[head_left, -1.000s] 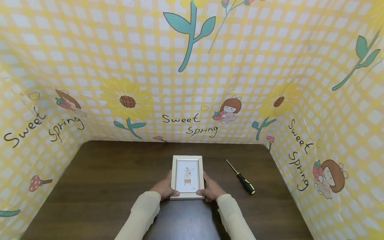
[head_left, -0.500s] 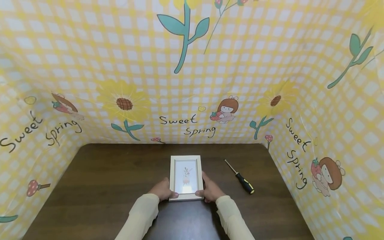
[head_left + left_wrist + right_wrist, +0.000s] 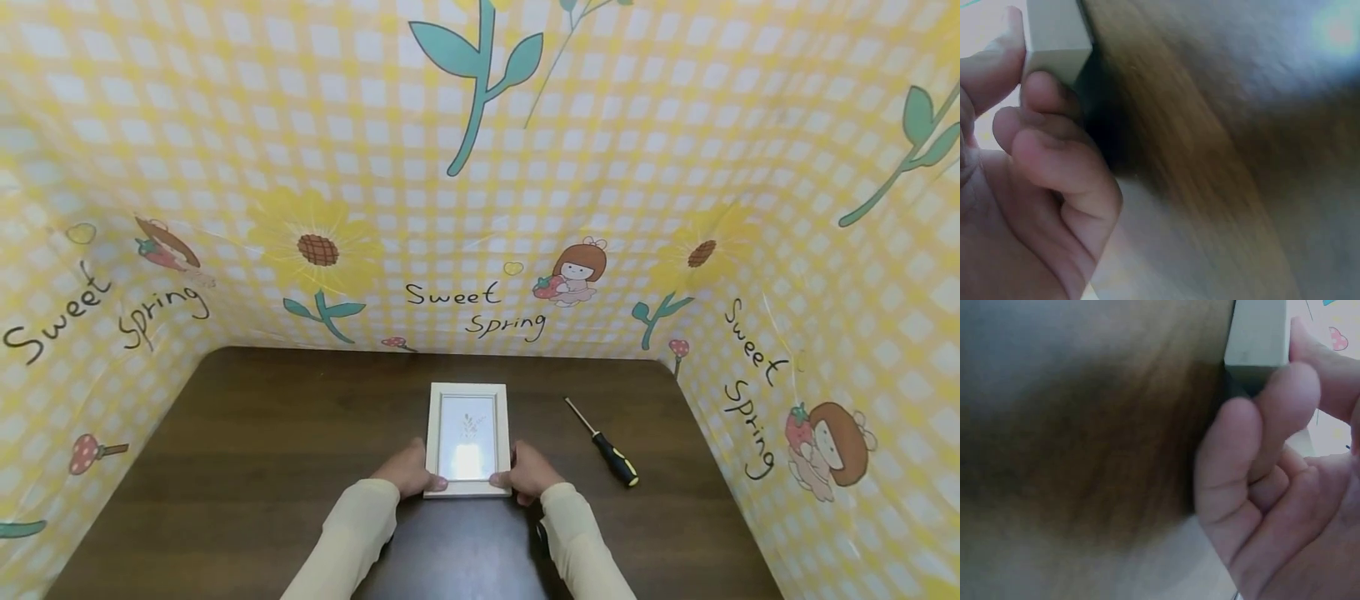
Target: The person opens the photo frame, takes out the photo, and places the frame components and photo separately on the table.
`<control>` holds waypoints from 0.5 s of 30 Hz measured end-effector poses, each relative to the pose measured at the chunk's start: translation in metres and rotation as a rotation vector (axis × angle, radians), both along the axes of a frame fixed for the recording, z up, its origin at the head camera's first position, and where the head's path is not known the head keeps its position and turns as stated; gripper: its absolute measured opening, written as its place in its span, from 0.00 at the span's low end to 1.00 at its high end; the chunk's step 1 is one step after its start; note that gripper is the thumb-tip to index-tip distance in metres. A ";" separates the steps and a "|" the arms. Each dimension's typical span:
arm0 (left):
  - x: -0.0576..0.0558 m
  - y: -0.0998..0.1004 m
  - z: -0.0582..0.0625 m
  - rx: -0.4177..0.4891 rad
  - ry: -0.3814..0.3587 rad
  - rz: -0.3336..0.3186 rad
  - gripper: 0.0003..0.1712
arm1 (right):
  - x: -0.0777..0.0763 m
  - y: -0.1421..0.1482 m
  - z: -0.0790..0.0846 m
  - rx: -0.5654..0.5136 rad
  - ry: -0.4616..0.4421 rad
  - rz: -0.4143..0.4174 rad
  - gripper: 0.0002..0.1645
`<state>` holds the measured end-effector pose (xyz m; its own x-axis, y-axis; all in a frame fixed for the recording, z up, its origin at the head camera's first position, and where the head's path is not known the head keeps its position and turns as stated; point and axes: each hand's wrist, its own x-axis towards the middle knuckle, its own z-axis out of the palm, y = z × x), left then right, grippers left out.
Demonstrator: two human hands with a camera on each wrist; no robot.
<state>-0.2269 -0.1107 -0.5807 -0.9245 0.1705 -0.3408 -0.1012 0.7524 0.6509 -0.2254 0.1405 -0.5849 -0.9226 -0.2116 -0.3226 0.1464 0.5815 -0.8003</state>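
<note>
A white picture frame (image 3: 470, 490) faces up between the two hands in the head view, its glass catching a bright reflection over a small plant print. My left hand (image 3: 408, 471) grips its lower left corner, thumb on the front and fingers curled beneath. The right hand (image 3: 533, 472) holds the lower right corner in the same way. In the left wrist view, curled fingers (image 3: 1063, 162) press under the pale frame edge (image 3: 1057, 34). The right wrist view likewise shows fingers (image 3: 1229, 462) bent below the frame's corner (image 3: 1257, 337).
A screwdriver (image 3: 615, 458) with a black and yellow handle lies on the dark wooden table (image 3: 285, 433), to the right of the frame. Yellow checked cloth (image 3: 420, 225) with printed flowers and figures walls in the table's back and both sides.
The frame's tilt has shifted slightly, and the glare on its glass has grown over the print's lower part. Both hands keep their grip; the screwdriver stays put.
</note>
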 end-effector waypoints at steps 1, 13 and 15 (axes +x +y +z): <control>0.000 0.000 0.000 -0.006 0.005 -0.004 0.54 | 0.000 0.000 0.001 0.006 -0.010 -0.001 0.22; 0.001 0.000 -0.002 -0.037 0.031 -0.025 0.57 | 0.001 -0.003 0.005 0.015 -0.028 0.003 0.18; 0.002 0.001 -0.003 -0.037 0.036 -0.022 0.54 | 0.002 -0.004 0.005 0.015 -0.032 0.002 0.18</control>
